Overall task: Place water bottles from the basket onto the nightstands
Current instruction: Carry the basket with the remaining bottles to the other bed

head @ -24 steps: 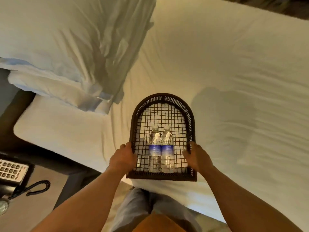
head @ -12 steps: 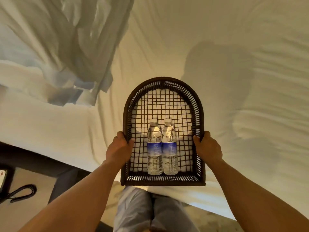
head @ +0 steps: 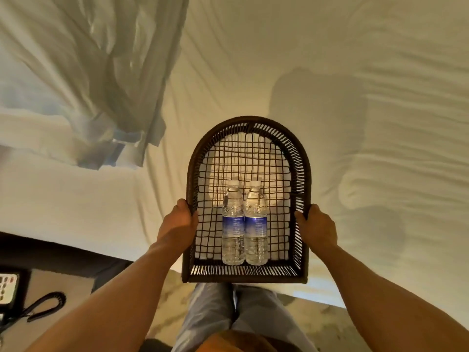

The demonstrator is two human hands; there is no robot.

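Note:
A dark brown woven basket (head: 303, 158) with an arched far end is held above the edge of the white bed. Two clear water bottles lie side by side in it, caps pointing away: the left bottle (head: 232, 222) and the right bottle (head: 255, 222), both with blue labels. My left hand (head: 179, 222) grips the basket's left rim. My right hand (head: 317, 228) grips its right rim. A nightstand (head: 33, 283) shows at the lower left.
The bed (head: 279, 59) fills most of the view, with a rumpled pillow (head: 83, 72) at the upper left. On the nightstand are a telephone keypad (head: 9, 288) and a coiled cord (head: 43, 304). My legs (head: 228, 313) stand on pale floor below the basket.
The basket has come up off the bed and nearer to me, still held in both hands. The view has tilted down and shifted; the phone slid toward the left edge.

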